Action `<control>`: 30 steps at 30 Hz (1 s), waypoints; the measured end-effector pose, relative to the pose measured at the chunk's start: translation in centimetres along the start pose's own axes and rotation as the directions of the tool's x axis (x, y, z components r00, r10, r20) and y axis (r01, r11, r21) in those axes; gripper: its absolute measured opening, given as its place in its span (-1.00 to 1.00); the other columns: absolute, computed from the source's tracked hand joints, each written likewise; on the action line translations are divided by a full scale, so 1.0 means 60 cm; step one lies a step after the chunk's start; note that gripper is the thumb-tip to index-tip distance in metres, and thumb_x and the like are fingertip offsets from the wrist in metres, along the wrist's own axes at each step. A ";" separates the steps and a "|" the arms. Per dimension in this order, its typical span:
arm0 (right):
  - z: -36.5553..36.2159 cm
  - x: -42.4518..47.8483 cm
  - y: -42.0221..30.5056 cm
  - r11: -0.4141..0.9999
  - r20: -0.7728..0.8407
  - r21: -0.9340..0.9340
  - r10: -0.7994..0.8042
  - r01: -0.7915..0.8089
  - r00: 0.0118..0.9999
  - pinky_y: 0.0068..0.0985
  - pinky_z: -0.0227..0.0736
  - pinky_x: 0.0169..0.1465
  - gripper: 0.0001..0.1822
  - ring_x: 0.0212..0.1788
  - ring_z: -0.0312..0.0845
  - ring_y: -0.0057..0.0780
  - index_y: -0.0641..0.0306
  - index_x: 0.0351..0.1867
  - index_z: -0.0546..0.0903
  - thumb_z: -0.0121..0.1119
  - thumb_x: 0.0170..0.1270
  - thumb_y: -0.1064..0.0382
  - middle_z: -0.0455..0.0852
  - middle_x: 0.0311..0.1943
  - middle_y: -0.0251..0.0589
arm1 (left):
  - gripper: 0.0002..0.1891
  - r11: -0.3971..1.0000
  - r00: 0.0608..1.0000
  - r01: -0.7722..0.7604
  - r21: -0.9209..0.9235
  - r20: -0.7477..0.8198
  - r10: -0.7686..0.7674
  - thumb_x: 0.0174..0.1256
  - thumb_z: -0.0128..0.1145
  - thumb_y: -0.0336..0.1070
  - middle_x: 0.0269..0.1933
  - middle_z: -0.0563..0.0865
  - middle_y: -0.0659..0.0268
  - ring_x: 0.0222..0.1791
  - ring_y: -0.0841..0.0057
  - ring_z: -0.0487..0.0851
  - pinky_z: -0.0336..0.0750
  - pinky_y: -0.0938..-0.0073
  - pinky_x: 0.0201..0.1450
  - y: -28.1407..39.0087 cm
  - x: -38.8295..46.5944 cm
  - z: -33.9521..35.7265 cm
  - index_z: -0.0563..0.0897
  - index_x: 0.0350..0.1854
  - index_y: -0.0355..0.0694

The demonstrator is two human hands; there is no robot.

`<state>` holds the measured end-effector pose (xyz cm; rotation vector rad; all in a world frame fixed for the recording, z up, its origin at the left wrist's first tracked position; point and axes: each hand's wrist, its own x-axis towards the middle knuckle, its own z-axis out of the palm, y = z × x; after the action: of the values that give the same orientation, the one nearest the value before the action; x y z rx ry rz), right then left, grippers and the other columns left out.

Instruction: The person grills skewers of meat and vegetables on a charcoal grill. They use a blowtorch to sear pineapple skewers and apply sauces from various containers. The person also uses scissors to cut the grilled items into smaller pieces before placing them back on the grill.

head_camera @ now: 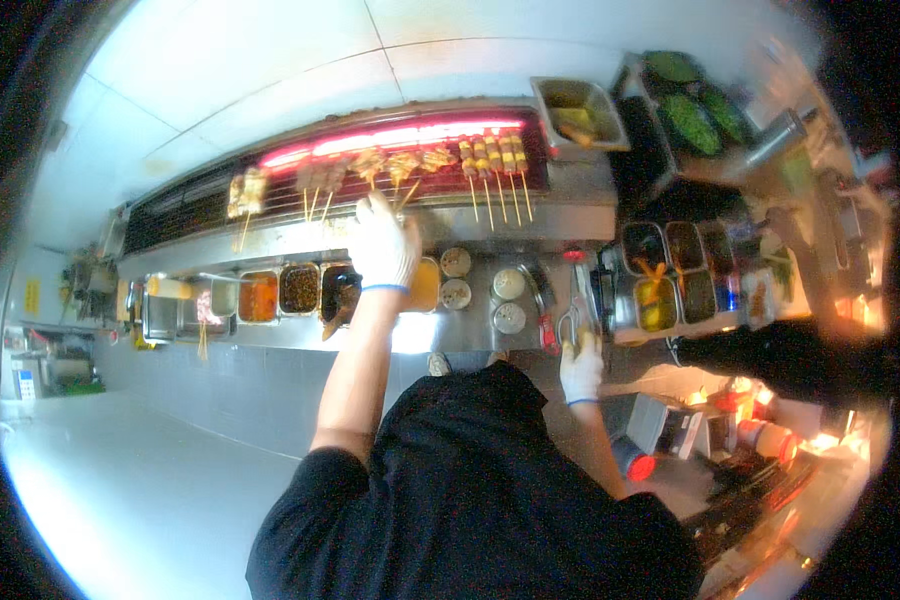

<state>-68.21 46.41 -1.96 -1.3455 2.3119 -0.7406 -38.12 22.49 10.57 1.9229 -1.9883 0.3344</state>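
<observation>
My left hand point(384, 244), in a white knit glove, reaches over the front ledge of a long grill point(217, 202), its fingers at the wooden stick of a meat skewer point(369, 165). Whether the fingers are closed on the stick is unclear. Beside it on the grill lie more browned skewers point(403, 166), dark meat skewers point(322, 178), pale skewers point(249, 192) and several skewers with yellow pieces point(495, 156). A red-glowing heating element point(412, 136) runs behind them. My right hand point(582, 367), gloved too, is at the counter's front edge, by the handles of metal scissors or tongs point(568, 322); its grip is blurred.
Sauce and spice pans point(259, 296) line the counter, with round shakers point(508, 283) and a red-handled tool point(547, 330) near the middle. A steel pan point(581, 112) stands at the grill's right end. Farther right are more containers point(656, 304) and another person's arm point(802, 247).
</observation>
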 end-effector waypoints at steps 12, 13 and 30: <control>-0.032 0.058 -0.088 0.968 0.049 0.176 -0.189 0.178 0.981 -0.12 0.49 0.25 -0.59 0.16 0.54 0.12 0.27 0.15 0.58 0.32 0.28 0.30 0.62 0.09 0.10 | -0.36 0.977 0.936 0.181 0.112 0.285 -0.206 0.37 0.13 -0.34 -0.01 0.59 -0.09 -0.24 0.06 0.79 0.71 0.13 -0.20 -0.052 0.094 0.055 0.29 0.48 -0.41; -0.032 0.066 -0.102 0.964 0.036 0.190 -0.197 0.186 0.980 -0.12 0.48 0.27 -0.60 0.17 0.54 0.12 0.28 0.15 0.58 0.31 0.28 0.30 0.62 0.10 0.10 | -0.36 0.980 0.933 0.179 0.088 0.300 -0.197 0.37 0.13 -0.34 0.00 0.58 -0.11 -0.23 0.04 0.79 0.71 0.12 -0.18 -0.064 0.099 0.042 0.30 0.48 -0.40; 0.003 0.149 -0.369 0.972 -0.202 0.150 -0.151 0.183 0.968 -0.16 0.58 0.20 -0.55 0.14 0.63 0.09 0.29 0.18 0.58 0.35 0.32 0.19 0.63 0.17 0.11 | -0.54 -0.311 0.351 0.922 -0.230 0.836 0.422 0.43 0.24 0.10 -0.22 0.77 0.07 -0.33 0.32 0.80 0.82 0.31 -0.30 -0.196 0.082 0.063 0.68 -0.01 -0.27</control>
<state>-57.21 29.50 10.83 -1.4617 2.2338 -1.1360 -26.81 15.88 8.27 1.1042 -0.5232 -2.2576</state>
